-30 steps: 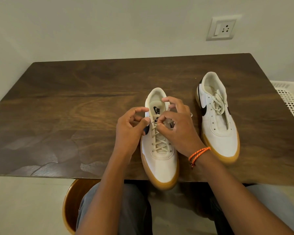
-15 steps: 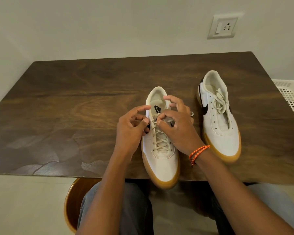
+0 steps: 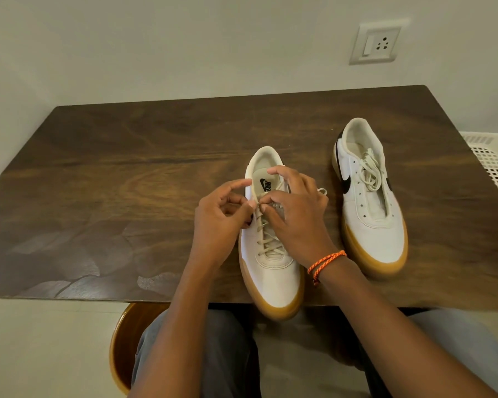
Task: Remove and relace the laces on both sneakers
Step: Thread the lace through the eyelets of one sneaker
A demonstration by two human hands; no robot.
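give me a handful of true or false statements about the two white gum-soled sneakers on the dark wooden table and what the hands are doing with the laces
1. Both hands work on the white gum-soled sneaker nearer the person. True.
2. The other white gum-soled sneaker is laced through every eyelet. False: its eyelets are bare and its loose cream lace lies bunched on the tongue.
3. The left hand and right hand pinch the nearer sneaker's cream lace near its top eyelets. True.
4. An orange braided cord sits on the left wrist. False: it is on the right wrist.
5. Both sneakers stand wholly on the dark wooden table. False: the nearer one's toe overhangs the front edge.
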